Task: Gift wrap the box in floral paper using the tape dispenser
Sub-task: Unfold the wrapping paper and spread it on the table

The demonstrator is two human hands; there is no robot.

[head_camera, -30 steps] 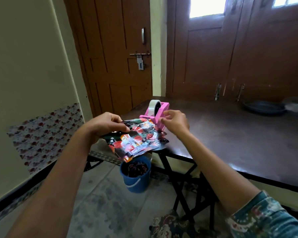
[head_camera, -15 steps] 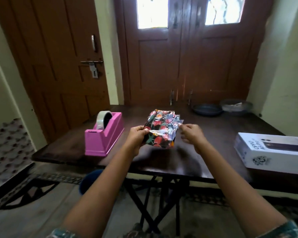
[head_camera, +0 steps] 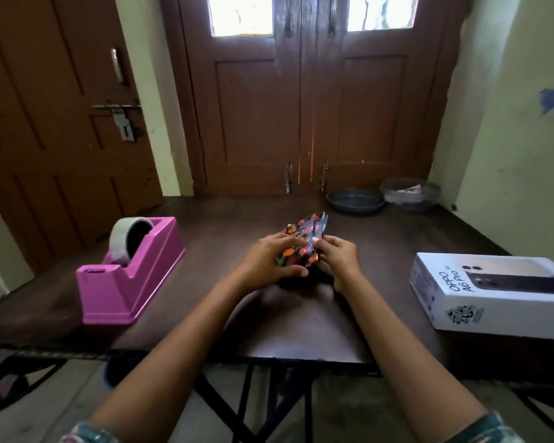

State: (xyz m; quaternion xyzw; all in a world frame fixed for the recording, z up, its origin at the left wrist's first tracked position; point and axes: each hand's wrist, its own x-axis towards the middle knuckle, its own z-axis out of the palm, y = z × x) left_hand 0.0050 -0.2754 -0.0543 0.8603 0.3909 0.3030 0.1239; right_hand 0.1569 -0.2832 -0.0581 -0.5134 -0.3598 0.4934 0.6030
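A folded sheet of shiny floral paper [head_camera: 304, 235] lies at the middle of the dark table [head_camera: 301, 321]. My left hand [head_camera: 271, 260] lies over its left part, fingers curled round the edge. My right hand [head_camera: 338, 259] pinches the paper's right edge. A white phone box [head_camera: 493, 292] lies on the table at the right, apart from both hands. The pink tape dispenser [head_camera: 131, 273] with a roll of clear tape stands at the left of the table.
A dark round dish [head_camera: 355, 203] and a clear bowl [head_camera: 410, 195] sit at the table's far right, near the brown double door [head_camera: 301, 107]. The table's front edge runs just below my forearms. A wall stands close on the right.
The view swung from the table's left corner to its middle. Both hands carried the floral paper away from the dispenser and lowered it onto the table.
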